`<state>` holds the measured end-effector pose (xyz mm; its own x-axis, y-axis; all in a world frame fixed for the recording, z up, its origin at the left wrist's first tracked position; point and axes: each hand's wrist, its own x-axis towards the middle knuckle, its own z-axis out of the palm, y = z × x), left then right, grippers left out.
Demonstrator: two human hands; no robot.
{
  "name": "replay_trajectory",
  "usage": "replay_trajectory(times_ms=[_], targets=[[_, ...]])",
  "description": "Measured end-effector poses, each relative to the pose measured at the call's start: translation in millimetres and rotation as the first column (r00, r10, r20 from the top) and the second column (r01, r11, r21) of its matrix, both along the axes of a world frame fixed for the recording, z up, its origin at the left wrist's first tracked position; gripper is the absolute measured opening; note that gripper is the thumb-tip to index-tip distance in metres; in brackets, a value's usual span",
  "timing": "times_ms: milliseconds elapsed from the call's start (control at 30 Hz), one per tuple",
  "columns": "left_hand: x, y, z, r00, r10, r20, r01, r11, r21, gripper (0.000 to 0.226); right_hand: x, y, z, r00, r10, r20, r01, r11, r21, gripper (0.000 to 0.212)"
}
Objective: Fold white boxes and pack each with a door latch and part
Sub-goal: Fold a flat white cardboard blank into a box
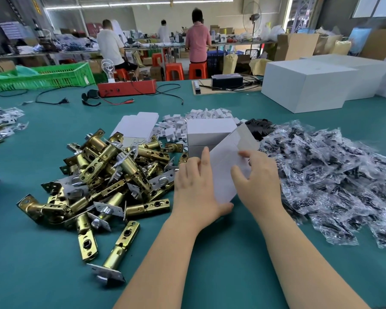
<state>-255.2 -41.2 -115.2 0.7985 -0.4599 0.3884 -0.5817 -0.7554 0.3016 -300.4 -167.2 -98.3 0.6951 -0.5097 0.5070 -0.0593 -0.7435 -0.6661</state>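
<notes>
A flat white box blank (228, 157) stands tilted above the green table, held between both hands. My left hand (196, 186) grips its left edge and lower corner, thumb under the bottom. My right hand (257, 175) pinches the right side, fingers curled on the card. A heap of brass door latches (112, 172) lies to the left. Clear bags of dark parts (334, 175) pile up on the right. Behind the blank stand folded white boxes (210, 132), a stack of flat blanks (136, 127) and small white folded inserts (174, 128).
Large white cartons (308, 83) sit at the back right, a red tester box (127, 86) with cables and a green crate (42, 76) at the back left. More latches (0, 126) lie at the far left edge. People work at benches behind.
</notes>
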Motion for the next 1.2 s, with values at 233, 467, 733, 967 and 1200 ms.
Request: replay_trajectory(times_ms=[233, 467, 733, 967, 1200], targets=[[-2, -1, 8, 0.989, -0.050, -0.136, -0.003, 0.933, -0.360, 0.098, -2, 4, 2, 0.998, 0.052, 0.035, -0.051, 0.998, -0.023, 0.046], [-8, 2, 14, 0.998, -0.029, 0.048, 0.046, 0.912, -0.408, 0.067, -2, 1, 3, 0.989, 0.062, 0.134, -0.072, 0.995, 0.070, 0.033], [-15, -5, 14, 0.876, 0.174, 0.450, -0.092, 0.976, -0.198, 0.069, -6, -3, 9, 0.986, 0.094, 0.139, -0.143, 0.903, 0.404, 0.024], [-22, -15, 11, 0.876, 0.101, 0.471, -0.116, 0.993, 0.003, 0.130, -11, 2, 16, 0.888, 0.179, 0.424, -0.419, 0.696, 0.583, 0.029], [-22, -21, 11, 0.828, 0.163, 0.537, -0.108, 0.985, -0.132, 0.099, -12, -1, 14, 0.866, 0.102, 0.489, -0.418, 0.684, 0.598, 0.034]])
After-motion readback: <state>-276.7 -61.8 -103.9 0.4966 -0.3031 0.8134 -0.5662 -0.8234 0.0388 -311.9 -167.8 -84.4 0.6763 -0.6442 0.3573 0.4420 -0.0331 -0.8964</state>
